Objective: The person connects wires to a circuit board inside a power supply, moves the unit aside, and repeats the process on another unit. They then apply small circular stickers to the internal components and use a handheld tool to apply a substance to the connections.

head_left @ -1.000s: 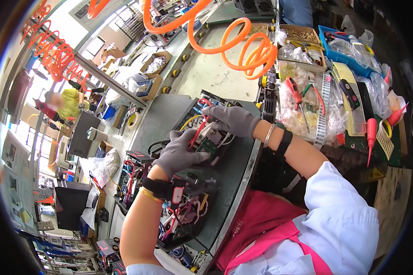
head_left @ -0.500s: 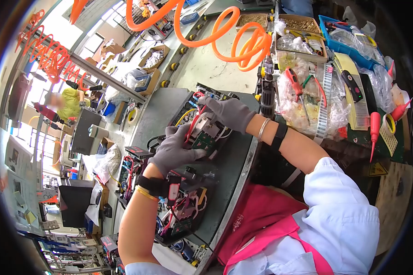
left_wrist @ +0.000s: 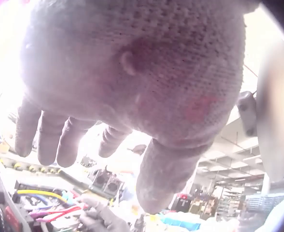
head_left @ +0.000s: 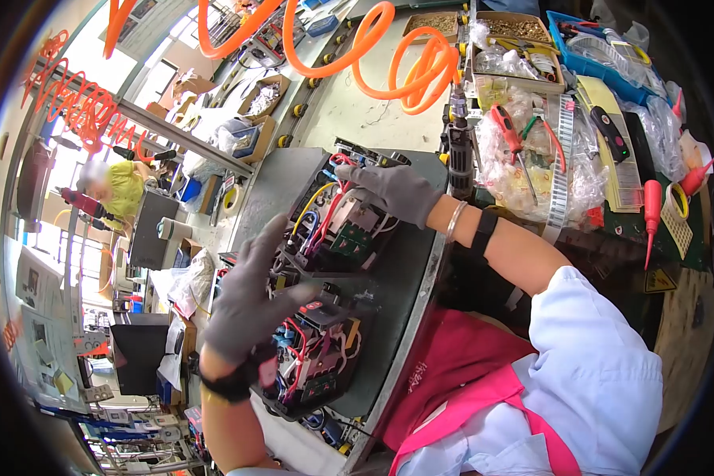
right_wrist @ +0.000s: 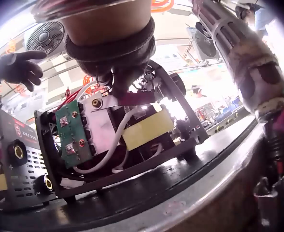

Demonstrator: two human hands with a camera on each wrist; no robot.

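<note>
An open welding machine [head_left: 353, 238], with a green circuit board and red, blue and yellow wires, sits on the dark mat in the head view. My gloved right hand [head_left: 397, 194] reaches over its far end, fingers bent at the red wire [head_left: 343, 187] near the blue connectors. In the right wrist view those fingers go down behind the white block [right_wrist: 101, 125], tips partly hidden. My gloved left hand [head_left: 250, 297] is raised off the machine, fingers straight and thumb spread, holding nothing. Below it stands a second open machine [head_left: 325, 361], partly covered by the left wrist.
A power screwdriver [head_left: 458, 151] stands beside the mat's right edge. Further right lie a red-handled screwdriver [head_left: 506, 127], plastic bags, a blue bin [head_left: 559, 67] and a box of small parts [head_left: 516, 30]. An orange coiled hose [head_left: 373, 79] hangs overhead. Another person [head_left: 123, 190] is at far left.
My left hand has let go of the red wires and moved left and toward me, its fingers straightening. The right hand stays at the machine's far end.
</note>
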